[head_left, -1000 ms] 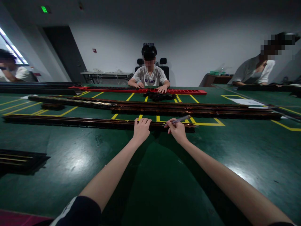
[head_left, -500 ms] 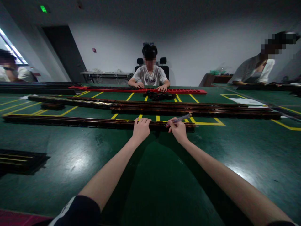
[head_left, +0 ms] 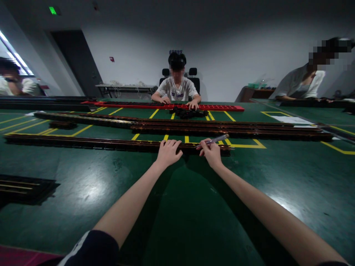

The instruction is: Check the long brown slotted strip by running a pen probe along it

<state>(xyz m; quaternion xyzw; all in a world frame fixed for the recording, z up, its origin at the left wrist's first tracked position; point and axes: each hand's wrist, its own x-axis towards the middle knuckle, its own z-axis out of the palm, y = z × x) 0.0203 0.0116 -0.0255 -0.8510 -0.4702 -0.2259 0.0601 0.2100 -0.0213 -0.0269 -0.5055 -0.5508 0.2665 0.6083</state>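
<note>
A long dark rail (head_left: 83,142) lies across the green table (head_left: 177,207) in front of me. My left hand (head_left: 168,152) rests on its right part, fingers laid over the rail's top, holding nothing. Just to the right, my right hand (head_left: 211,151) is closed in a pinch on a clear pen-like tool (head_left: 215,140), whose tip points down at the rail near its right end.
More long dark rails (head_left: 222,129) lie further back, over yellow floor-style markings. A red rail (head_left: 172,106) lies before a seated person (head_left: 177,88) opposite. Other people sit at far left and right. A dark tray (head_left: 22,188) sits at the left; a paper sheet (head_left: 288,119) at right.
My left hand has shifted slightly right along the rail, and the view has barely moved. My right hand keeps the pen at the same spot.
</note>
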